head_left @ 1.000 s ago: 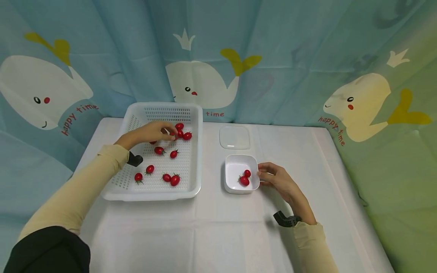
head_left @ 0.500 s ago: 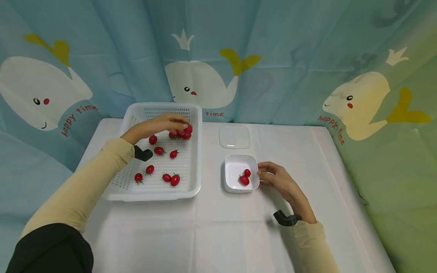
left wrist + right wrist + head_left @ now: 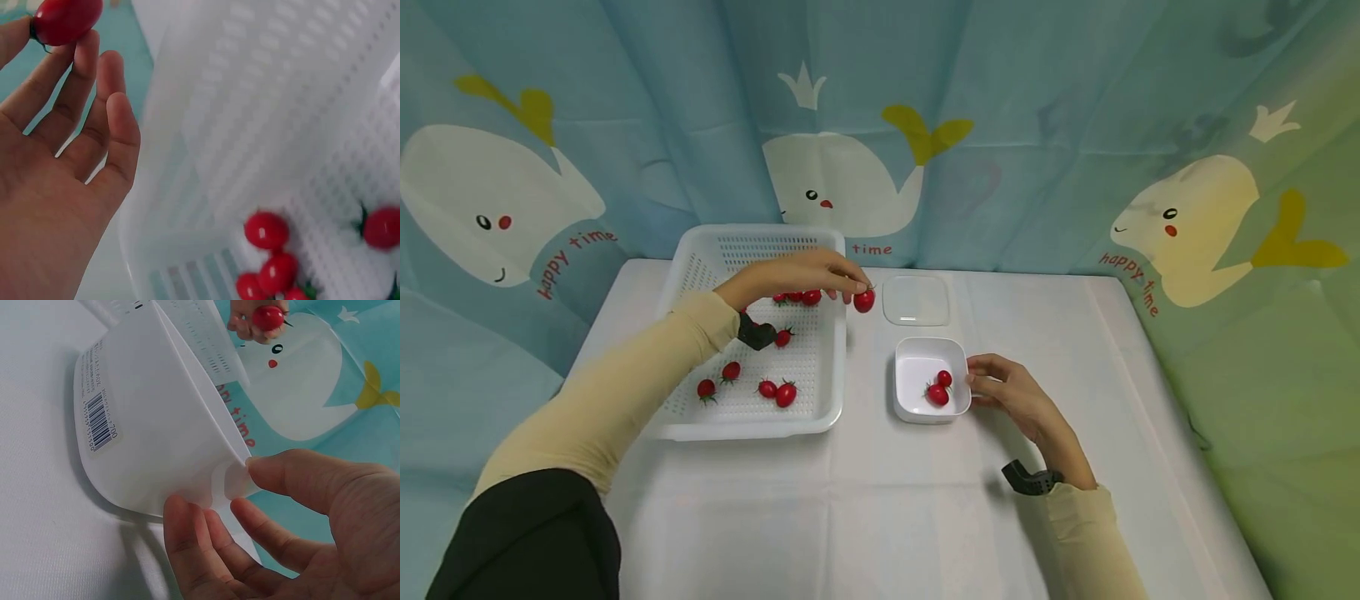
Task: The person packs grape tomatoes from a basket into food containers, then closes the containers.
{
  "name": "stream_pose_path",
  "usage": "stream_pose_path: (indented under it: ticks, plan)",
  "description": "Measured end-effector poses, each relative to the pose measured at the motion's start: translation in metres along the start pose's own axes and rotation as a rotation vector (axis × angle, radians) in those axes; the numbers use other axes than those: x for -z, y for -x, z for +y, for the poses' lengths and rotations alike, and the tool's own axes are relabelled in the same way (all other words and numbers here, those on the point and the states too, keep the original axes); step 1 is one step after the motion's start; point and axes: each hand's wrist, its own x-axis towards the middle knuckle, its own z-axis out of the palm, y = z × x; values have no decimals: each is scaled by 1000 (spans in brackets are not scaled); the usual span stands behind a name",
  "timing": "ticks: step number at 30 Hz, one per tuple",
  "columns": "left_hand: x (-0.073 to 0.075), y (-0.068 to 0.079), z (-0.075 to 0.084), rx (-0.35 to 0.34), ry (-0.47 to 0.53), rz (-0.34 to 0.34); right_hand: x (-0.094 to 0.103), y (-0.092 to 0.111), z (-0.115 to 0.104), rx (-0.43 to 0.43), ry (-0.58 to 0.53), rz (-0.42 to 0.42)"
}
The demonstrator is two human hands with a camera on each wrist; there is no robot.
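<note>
My left hand (image 3: 838, 279) pinches a red cherry tomato (image 3: 864, 301) in the air just past the right rim of the white perforated basket (image 3: 831, 367); the same tomato (image 3: 65, 19) sits at my fingertips (image 3: 87, 47) in the left wrist view. Several cherry tomatoes (image 3: 775, 392) lie in the basket. My right hand (image 3: 1000, 387) holds the right side of a small white square bowl (image 3: 917, 354) with two tomatoes (image 3: 937, 393) in it. Thumb and fingers (image 3: 206, 534) grip the bowl's wall (image 3: 150, 444) in the right wrist view.
A clear square lid (image 3: 915, 301) lies flat on the white table (image 3: 865, 517) behind the bowl. A blue whale-print curtain (image 3: 865, 125) closes off the back and sides.
My left hand lifted a tomato out of the basket's far right corner and carried it right, over the rim. The right hand and bowl stayed put.
</note>
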Motion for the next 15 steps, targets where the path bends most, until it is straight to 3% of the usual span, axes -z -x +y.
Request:
stream_pose_path:
  ticks: [3,7,15]
  plan:
    - [-9,-14,8,-45,-6,-76,1,0,0,5,4,1]
    - [-22,-29,15,-57,9,-152,1,0,0,9,4,-2]
    - [-45,-54,23,-85,-34,-223,-1,1,-1,2,8,4]
